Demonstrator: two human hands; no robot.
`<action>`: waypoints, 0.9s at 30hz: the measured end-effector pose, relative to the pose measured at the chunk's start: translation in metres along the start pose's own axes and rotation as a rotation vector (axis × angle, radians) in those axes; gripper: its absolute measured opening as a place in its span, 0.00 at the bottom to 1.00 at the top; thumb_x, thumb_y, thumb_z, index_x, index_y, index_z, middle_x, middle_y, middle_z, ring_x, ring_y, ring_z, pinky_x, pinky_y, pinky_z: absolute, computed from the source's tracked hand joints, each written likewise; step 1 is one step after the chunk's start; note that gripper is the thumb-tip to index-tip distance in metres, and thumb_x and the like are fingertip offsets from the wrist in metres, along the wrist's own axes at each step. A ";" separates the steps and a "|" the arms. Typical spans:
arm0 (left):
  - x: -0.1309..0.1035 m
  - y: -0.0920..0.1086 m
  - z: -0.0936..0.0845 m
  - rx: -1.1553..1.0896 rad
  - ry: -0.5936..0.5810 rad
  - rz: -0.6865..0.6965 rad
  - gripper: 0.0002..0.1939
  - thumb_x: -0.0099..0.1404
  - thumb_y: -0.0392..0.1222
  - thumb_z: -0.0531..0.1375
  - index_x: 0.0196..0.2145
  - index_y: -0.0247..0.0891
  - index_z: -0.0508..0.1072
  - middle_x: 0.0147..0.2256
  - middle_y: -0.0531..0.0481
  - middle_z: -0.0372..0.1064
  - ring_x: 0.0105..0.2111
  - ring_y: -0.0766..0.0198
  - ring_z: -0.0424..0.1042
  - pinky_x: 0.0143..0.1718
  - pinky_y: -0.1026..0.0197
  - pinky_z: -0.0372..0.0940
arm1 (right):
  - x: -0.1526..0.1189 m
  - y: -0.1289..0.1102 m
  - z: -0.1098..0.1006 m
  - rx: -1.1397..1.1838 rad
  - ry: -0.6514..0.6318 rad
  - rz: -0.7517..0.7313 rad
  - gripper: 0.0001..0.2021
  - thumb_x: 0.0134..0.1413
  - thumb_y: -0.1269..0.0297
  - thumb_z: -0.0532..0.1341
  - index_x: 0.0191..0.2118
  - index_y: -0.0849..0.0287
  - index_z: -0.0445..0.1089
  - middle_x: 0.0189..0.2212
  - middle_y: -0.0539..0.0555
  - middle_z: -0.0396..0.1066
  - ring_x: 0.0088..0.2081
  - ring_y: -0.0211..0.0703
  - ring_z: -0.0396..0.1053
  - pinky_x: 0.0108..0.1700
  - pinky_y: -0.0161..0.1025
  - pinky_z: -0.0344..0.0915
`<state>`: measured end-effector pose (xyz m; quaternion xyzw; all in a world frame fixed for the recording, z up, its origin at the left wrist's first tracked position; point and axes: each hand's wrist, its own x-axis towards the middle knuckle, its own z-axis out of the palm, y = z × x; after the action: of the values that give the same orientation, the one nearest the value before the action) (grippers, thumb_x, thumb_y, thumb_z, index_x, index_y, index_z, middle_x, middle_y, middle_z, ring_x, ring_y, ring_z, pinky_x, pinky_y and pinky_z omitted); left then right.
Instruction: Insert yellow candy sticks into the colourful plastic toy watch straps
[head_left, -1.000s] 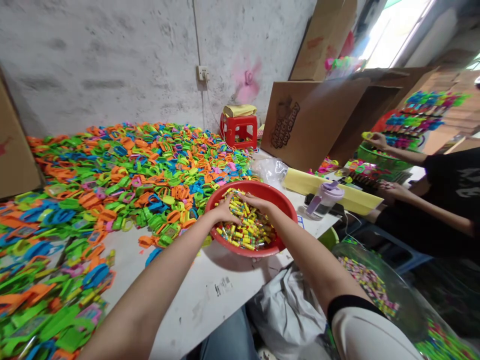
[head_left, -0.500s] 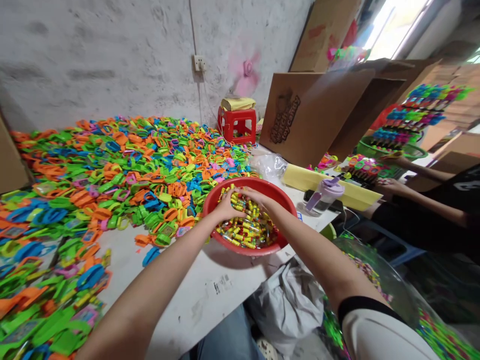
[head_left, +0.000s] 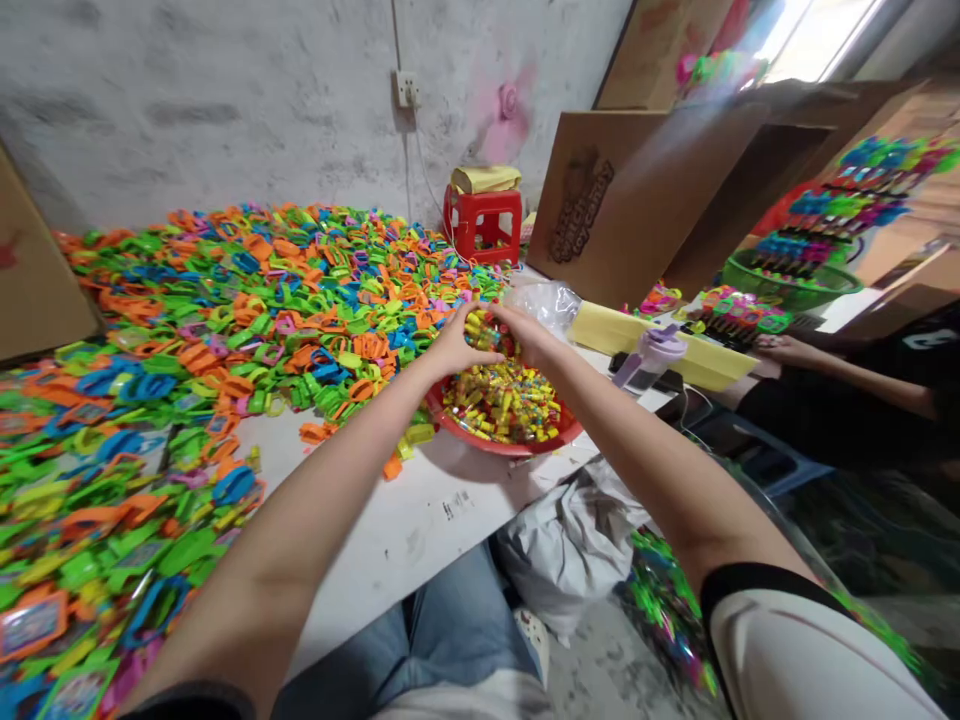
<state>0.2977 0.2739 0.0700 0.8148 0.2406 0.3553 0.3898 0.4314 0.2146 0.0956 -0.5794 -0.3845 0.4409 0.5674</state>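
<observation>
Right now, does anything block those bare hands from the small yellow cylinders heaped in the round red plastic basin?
Nothing visible: the left hand and right hand cup small yellow cylinders over the red basin; more lie uncovered below.

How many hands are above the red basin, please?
2: the left hand, over the basin's left side, and the right hand, over its right, yellow tubes between them.

"How is the left hand [head_left: 452, 346]?"

"Cupped, its thumb [head_left: 485, 357] stretched across toward the right hand [head_left: 529, 338]."

"And that one?"

"Curved to face its partner, the two close together with a load between them. The right thumb is hidden."

"The left arm [head_left: 322, 490]?"

"Reaching forward, bare, slanting inward. The right arm [head_left: 645, 450] mirrors it."
</observation>
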 end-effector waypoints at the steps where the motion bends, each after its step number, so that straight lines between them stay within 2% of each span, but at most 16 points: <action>1: -0.006 0.002 -0.006 -0.006 0.012 0.009 0.48 0.39 0.43 0.73 0.57 0.40 0.60 0.59 0.41 0.58 0.58 0.51 0.60 0.60 0.52 0.54 | -0.006 -0.003 0.008 0.011 -0.002 -0.003 0.14 0.56 0.55 0.63 0.43 0.58 0.66 0.33 0.50 0.73 0.32 0.38 0.71 0.39 0.40 0.71; 5: -0.040 0.005 -0.031 -0.013 0.081 0.009 0.46 0.38 0.42 0.73 0.55 0.41 0.61 0.58 0.41 0.59 0.59 0.51 0.59 0.60 0.52 0.53 | -0.028 -0.009 0.043 0.046 -0.033 -0.026 0.12 0.56 0.61 0.63 0.44 0.58 0.65 0.36 0.50 0.73 0.37 0.38 0.72 0.42 0.38 0.71; 8: -0.077 0.006 -0.051 0.007 0.146 0.001 0.45 0.40 0.43 0.72 0.56 0.41 0.60 0.58 0.42 0.59 0.58 0.51 0.60 0.60 0.51 0.53 | -0.042 -0.005 0.075 0.053 -0.076 -0.042 0.13 0.53 0.62 0.65 0.44 0.58 0.66 0.38 0.51 0.73 0.39 0.38 0.72 0.44 0.38 0.70; 11: -0.124 0.006 -0.068 0.005 0.228 -0.002 0.43 0.43 0.44 0.72 0.55 0.43 0.60 0.57 0.44 0.60 0.58 0.53 0.61 0.60 0.51 0.54 | -0.059 0.008 0.110 0.044 -0.117 -0.043 0.17 0.49 0.62 0.68 0.45 0.59 0.67 0.40 0.52 0.73 0.40 0.40 0.72 0.47 0.39 0.69; 14: -0.177 -0.004 -0.075 0.002 0.297 -0.088 0.43 0.43 0.45 0.72 0.55 0.45 0.60 0.56 0.44 0.61 0.57 0.52 0.62 0.58 0.49 0.57 | -0.084 0.035 0.140 0.041 -0.162 -0.022 0.21 0.45 0.61 0.70 0.46 0.59 0.68 0.40 0.52 0.73 0.41 0.41 0.72 0.48 0.39 0.69; 17: -0.224 -0.024 -0.062 -0.003 0.327 -0.189 0.45 0.42 0.45 0.72 0.56 0.44 0.59 0.56 0.43 0.61 0.56 0.51 0.63 0.57 0.49 0.58 | -0.108 0.076 0.154 0.052 -0.221 0.023 0.23 0.43 0.59 0.70 0.46 0.59 0.68 0.41 0.53 0.74 0.41 0.43 0.73 0.46 0.40 0.70; 20: -0.252 -0.045 -0.033 0.052 0.326 -0.307 0.45 0.42 0.44 0.72 0.56 0.42 0.58 0.56 0.40 0.60 0.56 0.51 0.64 0.56 0.49 0.60 | -0.123 0.117 0.148 0.037 -0.259 0.044 0.21 0.41 0.56 0.70 0.41 0.61 0.70 0.40 0.55 0.74 0.41 0.45 0.73 0.46 0.41 0.70; 23: -0.257 -0.059 -0.003 0.143 0.330 -0.353 0.45 0.41 0.42 0.72 0.56 0.41 0.59 0.56 0.39 0.60 0.57 0.50 0.62 0.57 0.49 0.59 | -0.123 0.146 0.131 -0.004 -0.246 0.033 0.22 0.40 0.53 0.69 0.40 0.60 0.70 0.40 0.56 0.74 0.42 0.47 0.73 0.47 0.43 0.69; 27: -0.241 -0.069 0.023 0.208 0.319 -0.355 0.45 0.42 0.43 0.71 0.56 0.40 0.59 0.56 0.37 0.59 0.58 0.46 0.61 0.58 0.46 0.58 | -0.107 0.162 0.113 -0.110 -0.133 -0.057 0.22 0.43 0.50 0.67 0.43 0.58 0.70 0.46 0.55 0.71 0.49 0.48 0.69 0.53 0.44 0.65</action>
<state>0.1548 0.1417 -0.0899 0.7292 0.4735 0.3787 0.3173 0.2818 0.1393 -0.0543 -0.5680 -0.4615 0.4402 0.5202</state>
